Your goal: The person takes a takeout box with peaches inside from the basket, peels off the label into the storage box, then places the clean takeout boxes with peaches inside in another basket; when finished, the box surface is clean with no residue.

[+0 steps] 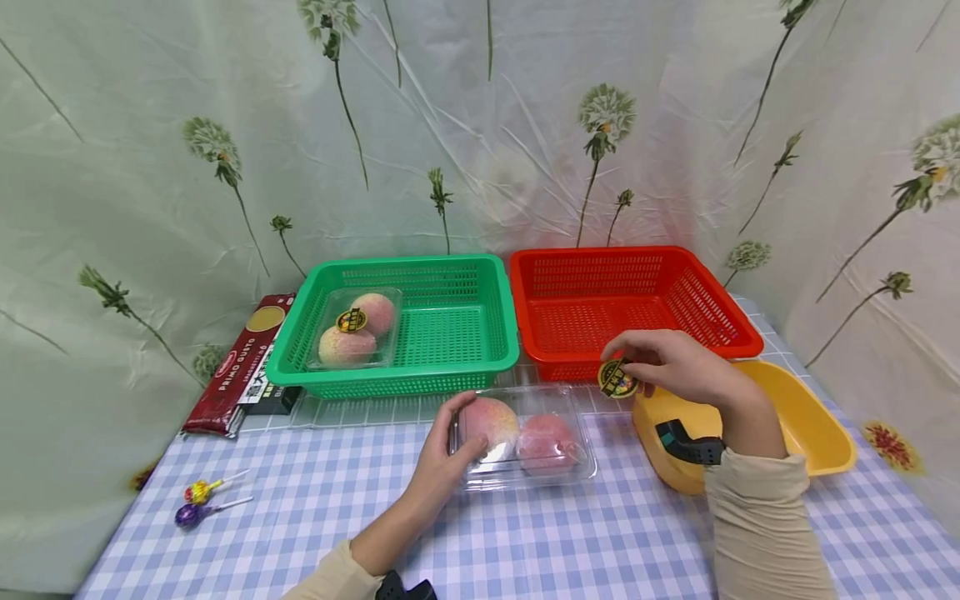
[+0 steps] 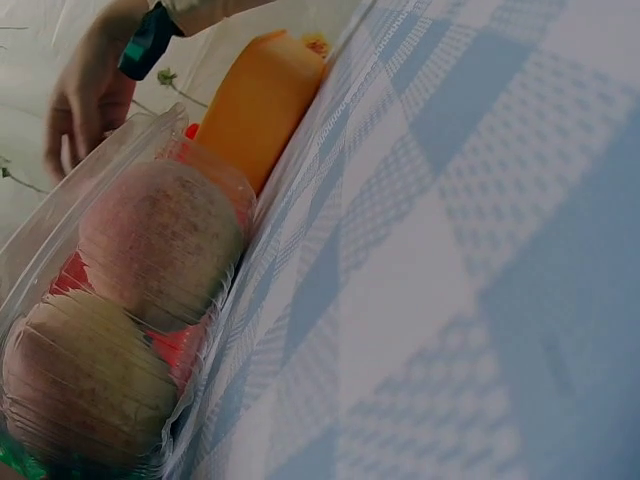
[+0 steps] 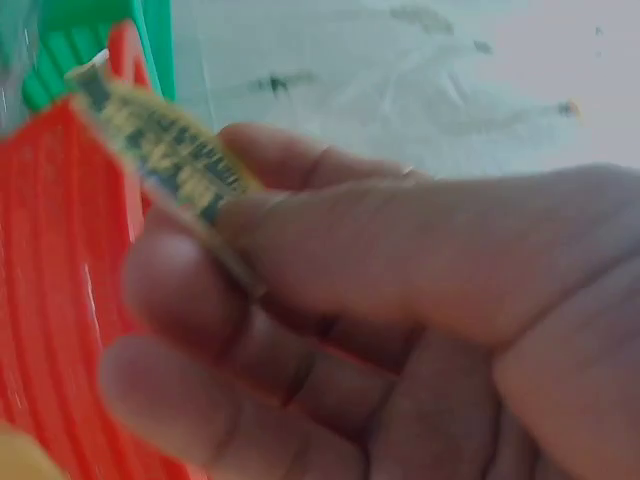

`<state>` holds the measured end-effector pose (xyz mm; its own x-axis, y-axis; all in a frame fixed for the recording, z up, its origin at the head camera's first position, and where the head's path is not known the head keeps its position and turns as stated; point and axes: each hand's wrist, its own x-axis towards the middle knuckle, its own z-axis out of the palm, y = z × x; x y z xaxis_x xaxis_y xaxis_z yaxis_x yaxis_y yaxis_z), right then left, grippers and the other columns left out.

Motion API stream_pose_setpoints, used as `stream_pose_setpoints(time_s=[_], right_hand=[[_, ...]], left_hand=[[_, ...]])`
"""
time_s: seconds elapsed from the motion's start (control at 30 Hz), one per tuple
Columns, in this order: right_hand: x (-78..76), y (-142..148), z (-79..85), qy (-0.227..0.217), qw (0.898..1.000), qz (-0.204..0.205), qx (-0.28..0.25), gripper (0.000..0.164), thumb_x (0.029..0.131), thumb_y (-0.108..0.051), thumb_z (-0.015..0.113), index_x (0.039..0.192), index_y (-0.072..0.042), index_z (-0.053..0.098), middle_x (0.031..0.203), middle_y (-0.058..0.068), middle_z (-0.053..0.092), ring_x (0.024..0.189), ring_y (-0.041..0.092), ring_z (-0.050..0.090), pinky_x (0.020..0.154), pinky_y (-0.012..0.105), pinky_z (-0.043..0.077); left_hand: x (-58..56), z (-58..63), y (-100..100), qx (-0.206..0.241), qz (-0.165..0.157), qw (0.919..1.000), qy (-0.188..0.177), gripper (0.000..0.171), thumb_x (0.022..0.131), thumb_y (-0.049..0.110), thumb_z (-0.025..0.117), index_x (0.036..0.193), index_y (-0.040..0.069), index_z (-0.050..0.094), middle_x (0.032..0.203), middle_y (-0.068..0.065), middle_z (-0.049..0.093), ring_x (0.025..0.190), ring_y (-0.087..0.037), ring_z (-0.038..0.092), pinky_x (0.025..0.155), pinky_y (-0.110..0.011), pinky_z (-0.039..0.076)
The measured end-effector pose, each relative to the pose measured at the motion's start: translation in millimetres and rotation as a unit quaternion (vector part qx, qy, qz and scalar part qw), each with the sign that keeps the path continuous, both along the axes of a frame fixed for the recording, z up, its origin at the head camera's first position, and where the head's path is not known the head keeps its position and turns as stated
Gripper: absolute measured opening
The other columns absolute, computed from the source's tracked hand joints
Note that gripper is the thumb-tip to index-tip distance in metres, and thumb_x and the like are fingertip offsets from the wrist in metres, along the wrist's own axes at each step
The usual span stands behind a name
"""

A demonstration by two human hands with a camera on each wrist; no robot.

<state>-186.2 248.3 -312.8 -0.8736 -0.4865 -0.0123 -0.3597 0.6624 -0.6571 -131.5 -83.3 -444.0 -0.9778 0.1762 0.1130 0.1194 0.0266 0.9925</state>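
Observation:
My left hand (image 1: pixel 438 462) grips the left end of a clear plastic box (image 1: pixel 587 468), its thumb on the front side. Two pinkish peaches (image 1: pixel 550 446) lie inside, side by side; the left wrist view shows them close through the box wall (image 2: pixel 250 190). Over the yellow container's near left part, my right hand (image 1: pixel 678 367) pinches a round black-and-gold sticker (image 1: pixel 618 380) between thumb and fingers. In the right wrist view the sticker (image 3: pixel 165 150) is tilted and a little blurred, its lower end hidden by the thumb.
A green basket (image 1: pixel 408 379) holds another peach box with a similar sticker (image 1: pixel 351 320). Beside it stands a red basket (image 1: pixel 630 312), and a yellow container (image 1: pixel 798 417) is at right. Spaghetti packaging (image 1: pixel 243 358) and two lollipops (image 1: pixel 197 492) lie at left.

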Motion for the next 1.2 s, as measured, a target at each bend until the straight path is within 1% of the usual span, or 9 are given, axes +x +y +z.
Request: stream_pose_setpoints(time_s=[0.13,0.33,0.5,0.63,0.73,0.87,0.93,1.03,1.2], right_hand=[[0.5,25,-0.9,-0.020,1.000,-0.022,0.009,0.024,0.093,0.000,0.063,0.114,-0.010,0.066,0.094,0.009,0.068,0.071,0.018,0.065,0.063,0.031,0.058],[-0.5,53,-8.4,-0.090,0.995,-0.051,-0.001,0.024,0.094,0.000,0.061,0.118,-0.002,0.063,0.105,0.016,0.067,0.076,0.021,0.068,0.064,0.032,0.060],[-3.9,63,-14.5,-0.149,0.987,-0.062,0.007,0.027,0.095,-0.001,0.056,0.122,0.000,0.062,0.105,0.016,0.069,0.081,0.022,0.071,0.065,0.034,0.059],[-7.1,65,-20.0,-0.182,0.981,-0.070,0.021,0.031,0.094,0.000,0.053,0.122,0.000,0.064,0.098,0.012,0.071,0.082,0.024,0.071,0.060,0.034,0.055],[-9.6,67,-25.4,-0.204,0.976,-0.070,0.030,0.033,0.093,0.000,0.052,0.123,-0.002,0.064,0.095,0.010,0.071,0.080,0.022,0.070,0.054,0.030,0.050],[-12.5,71,-32.8,-0.222,0.972,-0.061,0.040,0.035,0.094,-0.001,0.052,0.128,0.000,0.062,0.104,0.013,0.069,0.080,0.018,0.066,0.053,0.027,0.048],[-13.1,73,-35.2,-0.224,0.972,-0.060,0.049,0.035,0.096,-0.003,0.053,0.130,0.000,0.060,0.110,0.015,0.068,0.081,0.018,0.065,0.055,0.030,0.051],[-13.0,76,-35.9,-0.224,0.970,-0.068,0.070,0.038,0.096,-0.007,0.054,0.133,-0.002,0.059,0.119,0.018,0.065,0.088,0.020,0.063,0.062,0.037,0.056],[-9.2,76,-27.7,-0.218,0.967,-0.096,0.096,0.041,0.096,-0.011,0.055,0.135,-0.002,0.058,0.130,0.025,0.059,0.097,0.025,0.064,0.067,0.044,0.060]], left_hand=[[-0.2,-0.7,-1,0.000,0.000,1.0000,0.000,0.062,0.091,0.009,0.064,0.148,0.014,0.041,0.159,-0.007,0.036,0.153,-0.023,0.021,0.111,-0.007,0.023],[-0.1,0.0,-1,-0.001,-0.002,1.0000,-0.001,0.061,0.092,0.011,0.064,0.148,0.013,0.040,0.159,-0.008,0.035,0.154,-0.023,0.019,0.111,-0.006,0.021],[0.0,0.3,-1,-0.003,-0.003,1.0000,-0.001,0.060,0.093,0.012,0.064,0.148,0.014,0.040,0.160,-0.008,0.034,0.155,-0.023,0.018,0.111,-0.006,0.020],[-0.4,-0.6,-1,-0.004,-0.003,1.0000,-0.001,0.059,0.093,0.012,0.064,0.148,0.016,0.041,0.160,-0.008,0.034,0.155,-0.022,0.017,0.112,-0.007,0.019],[-0.9,-1.0,0,-0.002,-0.002,1.0000,-0.002,0.059,0.093,0.012,0.064,0.147,0.017,0.041,0.160,-0.007,0.034,0.155,-0.022,0.017,0.120,-0.020,0.018],[-1.6,-0.9,1,0.000,-0.004,1.0000,0.000,0.059,0.093,0.012,0.064,0.148,0.014,0.041,0.160,-0.008,0.034,0.155,-0.023,0.016,0.125,-0.043,0.012],[-2.1,-0.6,0,-0.003,-0.007,1.0000,0.000,0.059,0.094,0.012,0.063,0.148,0.014,0.040,0.160,-0.008,0.034,0.156,-0.023,0.016,0.125,-0.047,0.013],[-3.5,-0.1,-2,-0.018,-0.010,0.9998,0.000,0.057,0.095,0.015,0.063,0.148,0.017,0.042,0.159,-0.005,0.037,0.154,-0.022,0.020,0.124,-0.049,0.015],[-8.9,1.6,-9,-0.035,-0.029,0.9990,0.003,0.053,0.099,0.020,0.058,0.150,0.017,0.044,0.158,-0.004,0.041,0.151,-0.027,0.029,0.124,-0.052,0.017]])
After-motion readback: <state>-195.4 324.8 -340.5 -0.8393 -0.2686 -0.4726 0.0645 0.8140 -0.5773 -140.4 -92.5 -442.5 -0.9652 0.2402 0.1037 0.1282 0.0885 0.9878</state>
